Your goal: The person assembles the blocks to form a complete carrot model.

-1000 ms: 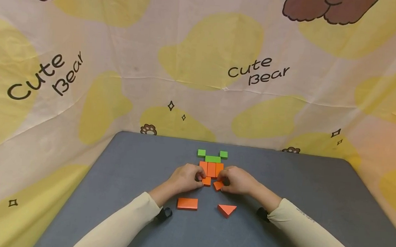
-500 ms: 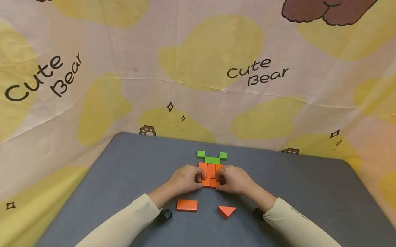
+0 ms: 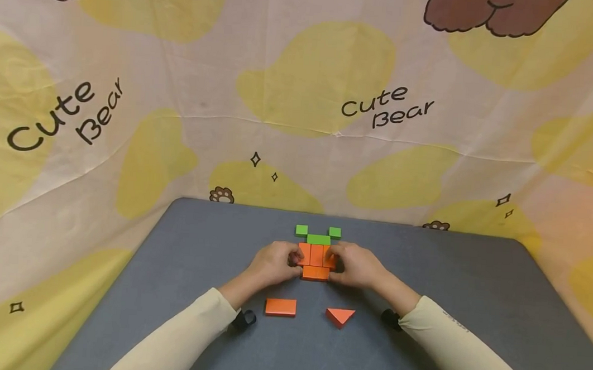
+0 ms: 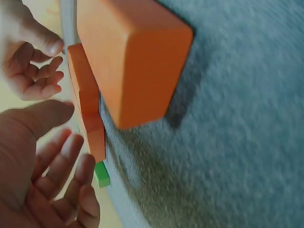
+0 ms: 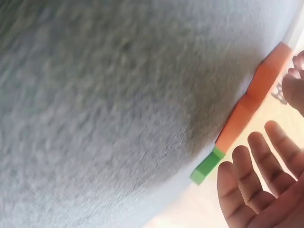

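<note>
Three upright orange blocks (image 3: 316, 255) stand side by side, with two shorter orange blocks (image 3: 315, 273) in a row on their near side. A green block (image 3: 319, 240) lies along their far side, and two small green blocks, a left one (image 3: 301, 230) and a right one (image 3: 335, 232), sit at its far corners. My left hand (image 3: 274, 262) is at the left side of the orange group, fingers loosely bent and thumb apart. At the right side is my right hand (image 3: 357, 265); its fingers (image 5: 259, 161) look extended in the right wrist view.
Nearer on the grey table (image 3: 170, 290) lie a loose orange rectangular block (image 3: 280, 307) and an orange triangular block (image 3: 340, 317). The rectangular one looms large in the left wrist view. A patterned cloth (image 3: 301, 96) hangs behind the table.
The right hand has pushed the tilted short orange block left, flush against its neighbour. Both hands have since come off the short blocks and shifted slightly farther up the group's sides.
</note>
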A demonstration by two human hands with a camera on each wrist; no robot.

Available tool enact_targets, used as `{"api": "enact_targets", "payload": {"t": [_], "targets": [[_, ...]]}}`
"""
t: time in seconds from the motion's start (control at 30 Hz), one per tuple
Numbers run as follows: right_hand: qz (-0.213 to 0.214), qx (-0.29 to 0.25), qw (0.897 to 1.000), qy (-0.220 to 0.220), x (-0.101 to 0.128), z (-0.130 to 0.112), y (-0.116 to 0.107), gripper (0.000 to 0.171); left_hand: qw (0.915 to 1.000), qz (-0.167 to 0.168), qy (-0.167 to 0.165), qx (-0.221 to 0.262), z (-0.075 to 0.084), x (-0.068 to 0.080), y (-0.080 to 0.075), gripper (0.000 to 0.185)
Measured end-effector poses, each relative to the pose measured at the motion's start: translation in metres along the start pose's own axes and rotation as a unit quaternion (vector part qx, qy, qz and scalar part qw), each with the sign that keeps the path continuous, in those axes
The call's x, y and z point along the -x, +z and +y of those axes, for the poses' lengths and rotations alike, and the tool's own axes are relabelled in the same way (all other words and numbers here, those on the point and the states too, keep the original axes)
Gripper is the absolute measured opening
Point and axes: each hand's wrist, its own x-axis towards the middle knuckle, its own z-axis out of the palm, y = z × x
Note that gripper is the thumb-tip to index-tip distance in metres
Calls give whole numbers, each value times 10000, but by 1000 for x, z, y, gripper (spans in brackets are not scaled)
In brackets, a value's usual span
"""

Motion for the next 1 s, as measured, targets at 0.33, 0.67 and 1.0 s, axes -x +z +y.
{"api": "enact_targets", "payload": {"t": [0.33, 0.67, 1.0], "targets": [[126, 56, 9964, 834, -1, 9, -1, 36, 9982, 18, -570, -180, -3, -2, -1, 28], [52, 58, 9959, 905, 0, 7, -1, 36, 9987, -65, -485, -153, -2, -3, 2, 25], [132, -405, 9980, 471, 20, 4, -12, 25, 9999, -2, -77, 144, -2, 24, -10, 21]]}}
